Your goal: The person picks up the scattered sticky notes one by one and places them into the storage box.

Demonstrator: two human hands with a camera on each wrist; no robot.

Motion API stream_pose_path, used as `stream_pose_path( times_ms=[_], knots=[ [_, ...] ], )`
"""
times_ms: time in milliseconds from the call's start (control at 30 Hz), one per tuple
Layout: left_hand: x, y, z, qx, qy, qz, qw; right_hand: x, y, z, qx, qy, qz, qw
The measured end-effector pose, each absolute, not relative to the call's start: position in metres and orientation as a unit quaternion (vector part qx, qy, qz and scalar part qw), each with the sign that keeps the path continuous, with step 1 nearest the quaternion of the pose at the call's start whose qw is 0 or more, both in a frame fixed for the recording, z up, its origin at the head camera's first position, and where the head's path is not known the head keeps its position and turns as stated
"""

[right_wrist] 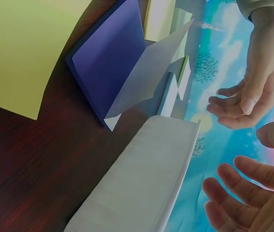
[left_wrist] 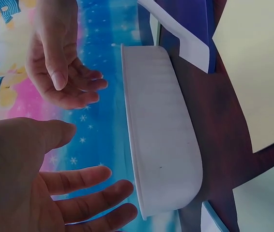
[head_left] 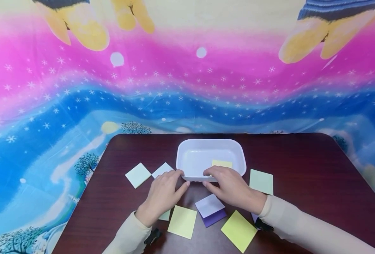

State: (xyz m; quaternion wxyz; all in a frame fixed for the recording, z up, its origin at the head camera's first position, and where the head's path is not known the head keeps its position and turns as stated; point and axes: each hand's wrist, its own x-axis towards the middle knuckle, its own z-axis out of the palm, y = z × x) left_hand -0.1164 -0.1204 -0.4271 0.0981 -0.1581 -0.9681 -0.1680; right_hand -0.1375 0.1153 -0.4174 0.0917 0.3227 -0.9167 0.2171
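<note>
A white plastic tub [head_left: 193, 158] stands toward the back of the dark table, with a pale yellow sticky-note pad [head_left: 222, 163] inside, partly covered by the right hand. My left hand [head_left: 163, 192] is at the tub's near left corner, fingers loosely bent and holding nothing. On the near right side, my right hand [head_left: 233, 185] hovers by the rim, its fingers relaxed and thumb apart. Both wrist views show a gap between most fingertips and the tub wall [left_wrist: 161, 130]. Between the hands and nearer me lies a purple sticky-note pad [head_left: 213, 218], its lighter top sheet [right_wrist: 151, 72] lifted.
Left of the tub lie a pale green pad [head_left: 138, 175] and a light blue pad [head_left: 162, 170]. A pale green pad [head_left: 261, 181] is at right. In front are a pale yellow pad [head_left: 182, 222] and a brighter yellow one [head_left: 239, 231]. A printed cloth [head_left: 187, 77] hangs behind.
</note>
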Motion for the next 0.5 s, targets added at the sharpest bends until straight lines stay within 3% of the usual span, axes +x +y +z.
stream_pose_path(
  times_ms=[500],
  knots=[
    [-0.1143,-0.1279,-0.4331,-0.15,-0.972,-0.158,0.09,-0.1358,0.1108,-0.4229,0.334,-0.911,0.228,0.076]
  ],
)
